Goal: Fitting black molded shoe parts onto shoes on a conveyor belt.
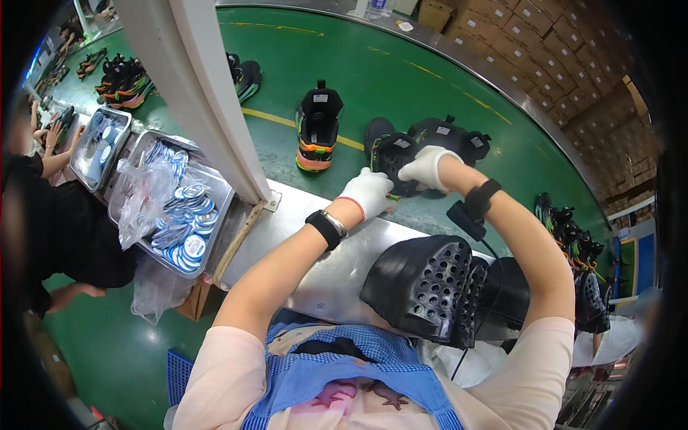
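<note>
My left hand (364, 192), in a white glove, is closed at the near end of a black sneaker (396, 152). A bit of green and orange shows beside its fingers. Also gloved, my right hand (430, 168) grips the same sneaker's right side near the collar; its fingertips are partly hidden. More black sneakers (438, 132) stand just behind it on the green conveyor belt (279, 72). To the left, a single black sneaker with an orange and green sole (317, 129) stands apart on the belt.
Black rubbery blocks with rows of holes (423, 287) lie on the metal ledge (308, 279) before me. A white post (208, 93) rises at left, beside a metal tray (218, 188) of blue-and-white round tags. Someone in black (79, 229) works further left. Cartons (530, 57) are stacked beyond the belt.
</note>
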The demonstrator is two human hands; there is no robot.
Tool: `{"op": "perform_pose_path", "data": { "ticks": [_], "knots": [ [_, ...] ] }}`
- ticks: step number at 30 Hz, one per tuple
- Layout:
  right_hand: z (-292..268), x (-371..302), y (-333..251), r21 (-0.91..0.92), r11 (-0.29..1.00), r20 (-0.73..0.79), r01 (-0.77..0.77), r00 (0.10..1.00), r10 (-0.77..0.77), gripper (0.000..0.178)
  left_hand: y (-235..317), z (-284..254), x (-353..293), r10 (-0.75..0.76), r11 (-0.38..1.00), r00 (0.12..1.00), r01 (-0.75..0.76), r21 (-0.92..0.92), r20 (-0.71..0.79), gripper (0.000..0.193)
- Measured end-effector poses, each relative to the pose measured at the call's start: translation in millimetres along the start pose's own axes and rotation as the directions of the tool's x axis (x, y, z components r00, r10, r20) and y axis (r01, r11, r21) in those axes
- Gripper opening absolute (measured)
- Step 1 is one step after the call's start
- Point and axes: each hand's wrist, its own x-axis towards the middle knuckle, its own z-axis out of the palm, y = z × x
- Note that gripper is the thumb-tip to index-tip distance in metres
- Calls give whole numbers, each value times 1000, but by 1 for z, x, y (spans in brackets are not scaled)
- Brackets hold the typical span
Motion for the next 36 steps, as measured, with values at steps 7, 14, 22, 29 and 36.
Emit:
{"op": "perform_pose_path", "data": {
  "ticks": [7, 14, 22, 29, 36],
  "knots": [
    [39, 35, -13, -291, 956, -258, 31, 960, -109, 41, 12, -15, 15, -151, 988, 958, 142, 56, 244, 40],
    [27, 44, -22, -430, 873, 3, 229, 968, -252, 36, -4, -7, 36, -141, 977, 922, 72, 199, 360, 49],
    [29, 43, -23, -643, 741, -78, 194, 946, -314, 27, 4, -22, 38, -173, 964, 877, 59, 258, 449, 51],
    [28, 61, -24, -610, 756, -188, 239, 882, -431, 24, -1, -22, 52, -151, 970, 868, 39, 239, 473, 44],
    [24, 55, -1, -459, 836, -211, 301, 877, -432, 27, 23, -27, 46, -216, 954, 867, 91, 284, 450, 35]
  ]
}}
